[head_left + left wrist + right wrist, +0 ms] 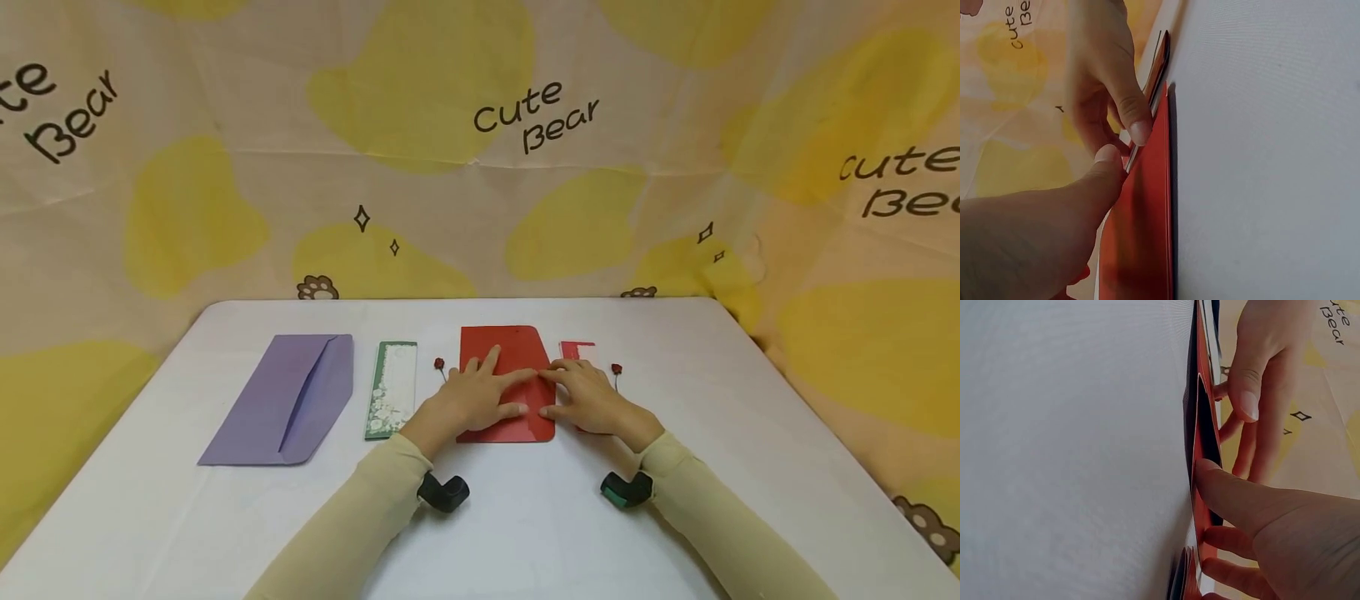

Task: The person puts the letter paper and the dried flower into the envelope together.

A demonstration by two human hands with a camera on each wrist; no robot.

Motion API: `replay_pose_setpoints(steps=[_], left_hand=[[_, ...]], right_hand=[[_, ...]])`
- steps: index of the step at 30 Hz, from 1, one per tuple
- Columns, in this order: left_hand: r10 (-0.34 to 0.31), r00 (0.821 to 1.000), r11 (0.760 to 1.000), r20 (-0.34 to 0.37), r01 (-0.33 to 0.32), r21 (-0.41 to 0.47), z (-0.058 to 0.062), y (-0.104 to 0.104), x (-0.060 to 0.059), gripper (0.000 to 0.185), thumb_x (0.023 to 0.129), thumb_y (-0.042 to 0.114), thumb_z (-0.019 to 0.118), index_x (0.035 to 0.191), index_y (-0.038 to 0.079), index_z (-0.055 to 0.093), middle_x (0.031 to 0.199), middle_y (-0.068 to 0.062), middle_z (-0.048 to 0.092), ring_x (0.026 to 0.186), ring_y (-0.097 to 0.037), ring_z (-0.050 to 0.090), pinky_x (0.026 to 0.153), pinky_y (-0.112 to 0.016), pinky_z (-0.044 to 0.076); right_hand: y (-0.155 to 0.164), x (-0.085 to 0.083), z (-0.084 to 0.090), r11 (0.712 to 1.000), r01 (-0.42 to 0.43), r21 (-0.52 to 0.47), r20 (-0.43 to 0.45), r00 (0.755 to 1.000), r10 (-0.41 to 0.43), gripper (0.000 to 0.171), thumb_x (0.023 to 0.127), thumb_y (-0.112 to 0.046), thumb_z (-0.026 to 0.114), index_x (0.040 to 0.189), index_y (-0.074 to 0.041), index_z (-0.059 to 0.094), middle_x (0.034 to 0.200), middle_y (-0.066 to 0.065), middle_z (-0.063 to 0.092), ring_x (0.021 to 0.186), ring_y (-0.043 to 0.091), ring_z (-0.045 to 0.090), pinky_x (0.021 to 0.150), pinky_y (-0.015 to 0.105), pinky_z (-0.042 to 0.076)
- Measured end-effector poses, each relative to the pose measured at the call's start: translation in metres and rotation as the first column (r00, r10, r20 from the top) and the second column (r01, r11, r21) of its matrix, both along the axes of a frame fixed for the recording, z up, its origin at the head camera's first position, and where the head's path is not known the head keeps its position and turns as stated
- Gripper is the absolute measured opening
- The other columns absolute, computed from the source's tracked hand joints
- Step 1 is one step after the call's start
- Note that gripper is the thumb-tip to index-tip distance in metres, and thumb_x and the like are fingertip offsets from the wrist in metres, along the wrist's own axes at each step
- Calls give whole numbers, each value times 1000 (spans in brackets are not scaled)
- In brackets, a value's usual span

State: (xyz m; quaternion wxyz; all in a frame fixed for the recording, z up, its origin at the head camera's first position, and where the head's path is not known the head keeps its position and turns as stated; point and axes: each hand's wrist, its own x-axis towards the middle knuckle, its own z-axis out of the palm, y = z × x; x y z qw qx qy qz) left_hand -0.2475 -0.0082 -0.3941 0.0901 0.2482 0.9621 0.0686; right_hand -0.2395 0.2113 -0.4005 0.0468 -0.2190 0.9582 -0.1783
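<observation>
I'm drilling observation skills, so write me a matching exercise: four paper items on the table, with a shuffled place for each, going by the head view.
Items
1. Purple paper envelope
2. White rectangular card with green floral border
3. Red paper envelope
4. Red-and-white rectangular card

Places
A. Partly covered by the right hand only
B. Farthest left on the white table
C. Partly covered by both the right hand and the left hand
D. Between the two envelopes

Pairs: 1-B, 2-D, 3-C, 4-A
</observation>
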Motion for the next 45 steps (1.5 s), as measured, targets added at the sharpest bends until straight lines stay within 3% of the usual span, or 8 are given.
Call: replay_pose_setpoints(steps=[6,15,23,33,45], left_hand=[[8,1000,1000,-5,-8,-17,4,3,3,60,97,60,54,153,41,40,169,-15,18,150,-47,30,116,-66,35],[6,1000,998,0,-6,61,4,-1,0,66,96,56,60,154,36,37,167,-18,23,147,-49,35,111,-65,42],[-22,1000,988,19,19,156,5,-7,-3,68,93,54,65,152,34,38,168,-20,19,151,-54,22,109,-69,40],[-76,991,972,109,49,231,7,-18,-11,70,91,53,66,152,35,36,170,-16,16,155,-49,18,107,-71,40],[-109,993,962,42,94,258,3,-19,-13,70,89,53,71,149,30,42,164,-19,30,153,-47,25,112,-66,39]], right_hand=[[1,1,1,1000,1,-10,-6,1000,-1,65,91,-37,75,145,-6,54,144,20,53,135,42,44,111,68,34],[0,-2,1,1000,13,-20,11,1000,-13,67,90,-36,75,145,-6,54,147,23,50,138,45,41,113,69,32],[0,-1,0,999,25,-27,45,999,-24,67,90,-38,75,145,-5,54,150,24,48,142,46,38,114,71,29],[0,-1,1,999,40,-35,79,996,-37,68,90,-38,76,145,-7,54,152,22,47,144,44,37,116,69,27],[1,-2,1,998,41,-44,82,996,-37,67,89,-38,76,145,-6,55,152,21,47,144,44,37,116,69,28]])
